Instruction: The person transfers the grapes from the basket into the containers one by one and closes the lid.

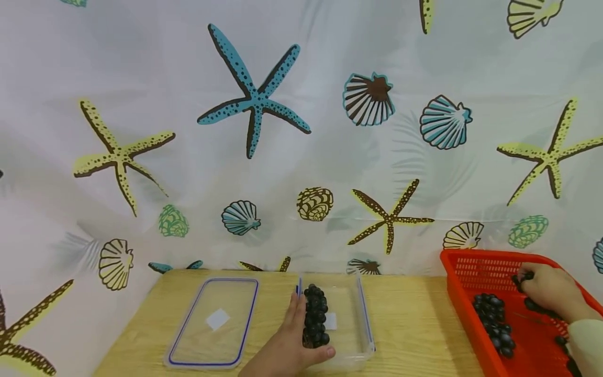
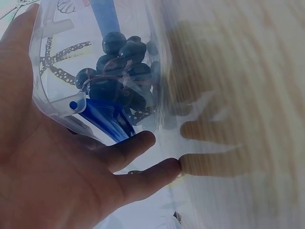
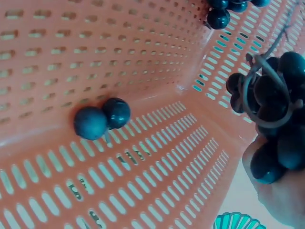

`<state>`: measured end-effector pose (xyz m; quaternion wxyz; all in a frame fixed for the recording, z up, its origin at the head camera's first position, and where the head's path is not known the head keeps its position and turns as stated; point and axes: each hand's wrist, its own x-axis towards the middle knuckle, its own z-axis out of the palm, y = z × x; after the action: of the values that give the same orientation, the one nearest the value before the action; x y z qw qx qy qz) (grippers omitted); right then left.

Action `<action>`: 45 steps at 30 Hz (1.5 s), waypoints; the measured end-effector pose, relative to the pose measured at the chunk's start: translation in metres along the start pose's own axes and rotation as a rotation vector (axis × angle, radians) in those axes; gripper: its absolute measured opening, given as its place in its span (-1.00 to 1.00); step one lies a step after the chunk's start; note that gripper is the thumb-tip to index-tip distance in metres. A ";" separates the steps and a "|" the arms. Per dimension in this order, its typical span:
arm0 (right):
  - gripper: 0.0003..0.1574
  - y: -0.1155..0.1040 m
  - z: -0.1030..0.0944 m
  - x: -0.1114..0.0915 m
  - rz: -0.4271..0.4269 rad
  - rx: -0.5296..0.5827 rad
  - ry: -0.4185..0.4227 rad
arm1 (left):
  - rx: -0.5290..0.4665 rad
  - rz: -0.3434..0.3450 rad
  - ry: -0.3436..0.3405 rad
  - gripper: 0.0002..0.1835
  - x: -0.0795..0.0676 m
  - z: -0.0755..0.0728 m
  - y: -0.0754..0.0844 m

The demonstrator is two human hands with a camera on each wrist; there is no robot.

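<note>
My left hand [image 1: 288, 343] lies along the left wall of a clear plastic container [image 1: 350, 335], its fingers straight and the thumb across the front. A bunch of dark grapes [image 1: 315, 317] fills the container's left side; the left wrist view shows these grapes [image 2: 124, 71] through the plastic. On the right, my right hand [image 1: 551, 290] is inside a red perforated basket [image 1: 532, 348]. It grips a bunch of dark grapes [image 3: 274, 100] by its fruit, a curled stem showing. More grapes [image 1: 493, 322] lie along the basket's left side, and two loose ones [image 3: 102, 118] sit in a corner.
A clear lid [image 1: 226, 340] with a blue seal lies flat to the left of the container on the wooden table [image 1: 410, 324]. Behind the table hangs a white curtain [image 1: 282, 173] printed with starfish and shells. The basket walls rise around the right hand.
</note>
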<state>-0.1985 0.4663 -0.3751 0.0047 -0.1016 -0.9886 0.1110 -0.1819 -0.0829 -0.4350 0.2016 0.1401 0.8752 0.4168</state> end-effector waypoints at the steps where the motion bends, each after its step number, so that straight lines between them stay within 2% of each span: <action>1: -0.91 0.000 -0.001 0.000 -0.001 0.002 0.004 | 0.002 0.006 0.002 0.36 0.000 0.000 0.000; 6: -0.89 -0.002 -0.005 0.001 -0.037 0.030 0.014 | 0.020 0.039 0.006 0.38 0.000 -0.001 0.003; 11: -0.61 -0.014 -0.013 0.004 -0.106 0.024 0.028 | 0.051 0.050 0.008 0.44 -0.003 -0.003 0.003; 17: -0.42 -0.041 -0.024 -0.003 -0.145 0.075 0.015 | 0.053 0.069 -0.026 0.46 -0.006 -0.006 -0.002; 23: -0.33 -0.080 -0.039 -0.017 -0.261 0.110 0.043 | 0.023 0.111 -0.061 0.44 -0.007 -0.010 -0.005; 32: -0.39 -0.149 -0.056 -0.041 -0.338 0.244 0.038 | -0.001 0.107 -0.065 0.44 -0.006 -0.009 -0.006; 39: -0.36 -0.192 -0.053 -0.053 -0.383 0.326 0.019 | 0.004 0.082 -0.063 0.45 -0.004 -0.008 -0.007; 45: -0.30 -0.225 -0.043 -0.062 -0.389 0.410 -0.004 | 0.007 0.066 -0.047 0.47 -0.003 -0.006 -0.007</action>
<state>-0.1811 0.2481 -0.2829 0.0443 0.0933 -0.9464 0.3061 -0.1827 -0.0923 -0.4362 0.2080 0.1794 0.8665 0.4168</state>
